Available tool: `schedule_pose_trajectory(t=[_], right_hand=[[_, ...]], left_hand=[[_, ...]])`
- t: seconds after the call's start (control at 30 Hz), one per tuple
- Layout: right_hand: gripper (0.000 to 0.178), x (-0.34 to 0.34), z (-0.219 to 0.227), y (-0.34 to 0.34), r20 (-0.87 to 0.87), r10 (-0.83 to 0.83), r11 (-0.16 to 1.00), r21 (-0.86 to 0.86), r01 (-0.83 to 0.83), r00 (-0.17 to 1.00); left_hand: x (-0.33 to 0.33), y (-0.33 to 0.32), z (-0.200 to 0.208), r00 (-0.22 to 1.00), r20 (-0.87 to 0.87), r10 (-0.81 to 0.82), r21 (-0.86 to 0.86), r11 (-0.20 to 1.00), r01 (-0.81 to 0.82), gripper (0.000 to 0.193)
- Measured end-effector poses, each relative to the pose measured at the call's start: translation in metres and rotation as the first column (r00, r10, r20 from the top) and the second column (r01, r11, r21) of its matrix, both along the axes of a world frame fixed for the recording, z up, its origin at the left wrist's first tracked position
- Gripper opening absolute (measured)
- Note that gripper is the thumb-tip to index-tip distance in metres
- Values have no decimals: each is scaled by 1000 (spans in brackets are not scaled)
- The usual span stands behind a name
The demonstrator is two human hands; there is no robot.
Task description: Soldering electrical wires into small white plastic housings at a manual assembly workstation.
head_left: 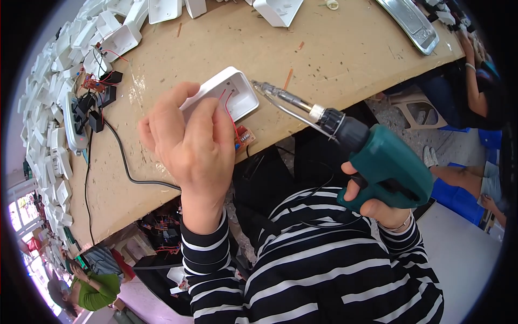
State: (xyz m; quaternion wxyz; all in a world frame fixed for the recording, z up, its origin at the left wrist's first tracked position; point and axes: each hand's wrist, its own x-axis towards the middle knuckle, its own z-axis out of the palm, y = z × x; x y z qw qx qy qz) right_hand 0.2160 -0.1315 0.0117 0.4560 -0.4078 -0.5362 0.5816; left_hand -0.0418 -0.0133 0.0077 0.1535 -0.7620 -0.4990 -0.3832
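Observation:
My right hand (372,208) grips the handle of a green soldering gun (396,167), its fingers around the trigger. The gun's metal tip, with a thin feed tube alongside, points left to the rim of a white plastic box (237,75). Over the left part of this open box is my left hand (189,132), fingers bent and closed; their tips, and whatever they hold, are hidden. Two thin red wires (229,105) show inside the box beside my left fingers. A small circuit board (245,136) lies at the box's near side, by the table edge.
Many white plastic housings (48,119) are piled along the left. A power strip (75,127) with black plugs stands there, its cable (127,167) crossing the table (178,54). A metal tray (413,27) lies far right. Other people sit at the right and lower left.

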Motion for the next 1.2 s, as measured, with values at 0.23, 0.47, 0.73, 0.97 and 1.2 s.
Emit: schedule_pose_trajectory(t=[0.23,0.47,0.73,0.97,1.2], right_hand=[[65,-4,0,1,35,20,998,-54,-19,999],[65,-7,-3,4,56,30,998,-50,-28,998],[59,-21,1,9,40,-123,985,-115,127,992],[63,-24,1,12,98,-108,985,-126,120,989],[65,-29,8,17,152,-116,977,-159,140,982]], left_hand=[[2,5,-9,994,96,-59,-53,997,64,11],[1,5,-10,991,118,-56,-88,994,66,13],[1,5,-6,992,115,-58,-133,988,74,11],[1,5,-7,989,124,-75,-119,989,90,11],[2,5,-6,988,132,-76,-124,988,93,12]])
